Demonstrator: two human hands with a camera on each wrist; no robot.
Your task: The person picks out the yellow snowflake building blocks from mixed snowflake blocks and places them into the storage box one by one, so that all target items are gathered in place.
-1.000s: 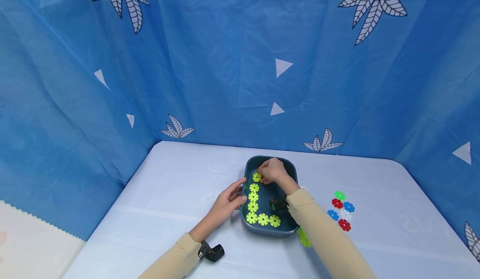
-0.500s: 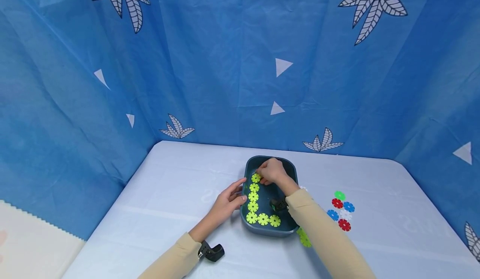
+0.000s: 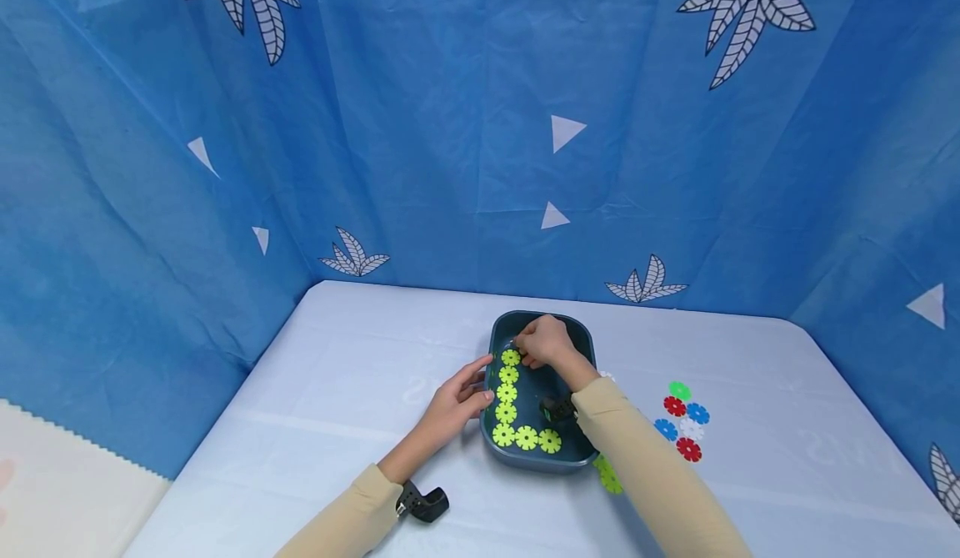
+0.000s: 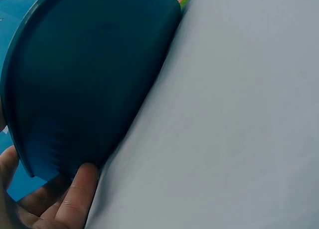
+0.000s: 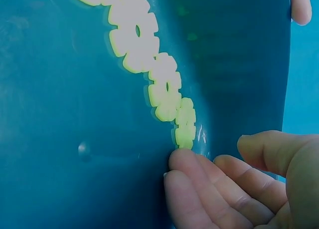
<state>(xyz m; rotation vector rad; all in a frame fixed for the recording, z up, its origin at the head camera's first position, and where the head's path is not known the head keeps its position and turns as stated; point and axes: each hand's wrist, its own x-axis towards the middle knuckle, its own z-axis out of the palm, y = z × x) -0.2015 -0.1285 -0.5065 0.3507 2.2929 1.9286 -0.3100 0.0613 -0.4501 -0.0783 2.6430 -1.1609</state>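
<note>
A dark teal plastic bin [image 3: 536, 463] holds a line of yellow-green notched plastic discs [image 3: 506, 413] that runs along its left side and turns right along the near end. Inside the bin, my right hand [image 3: 546, 343] reaches to the far-end disc [image 3: 511, 358]. In the right wrist view its fingertips [image 5: 182, 161] touch the edge of that disc [image 5: 186, 121], while the thumb stands apart. My left hand [image 3: 452, 402] rests against the bin's left side; the left wrist view has a fingertip [image 4: 87, 174] touching the outer wall [image 4: 94, 84] low down.
Right of the bin, loose discs lie on the white tablecloth [image 3: 780, 424]: green [image 3: 680, 391], red [image 3: 674, 407], blue [image 3: 697, 414] and white [image 3: 691, 429]. Yellow-green discs [image 3: 611, 479] lie partly under my right forearm. A blue curtain [image 3: 465, 124] hangs behind.
The far-end disc has shifted slightly toward me and to the left, closer to its neighbour in the line. Both hands have stayed nearly still.
</note>
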